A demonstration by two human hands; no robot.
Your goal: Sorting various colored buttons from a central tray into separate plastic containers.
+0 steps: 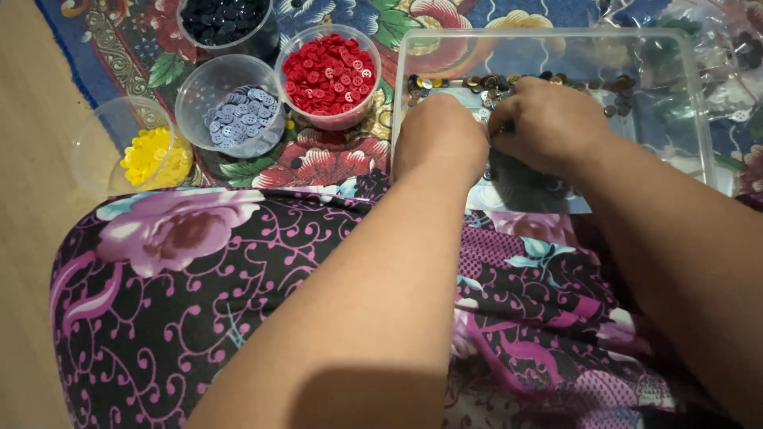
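Both hands were down in the clear tray [699,119], left hand [439,135] curled loosely, right hand [548,119] pinching at the mixed buttons [493,86] right under its fingertips, though I couldn't tell if it actually held one. Off to the left sat tubs of red buttons [328,75], grey buttons [242,117], and yellow buttons [151,157].

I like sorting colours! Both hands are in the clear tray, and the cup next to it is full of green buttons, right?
Not quite: the head view shows the cup beside the clear tray holds red buttons, not green. Both hands, left and right, are in the tray.
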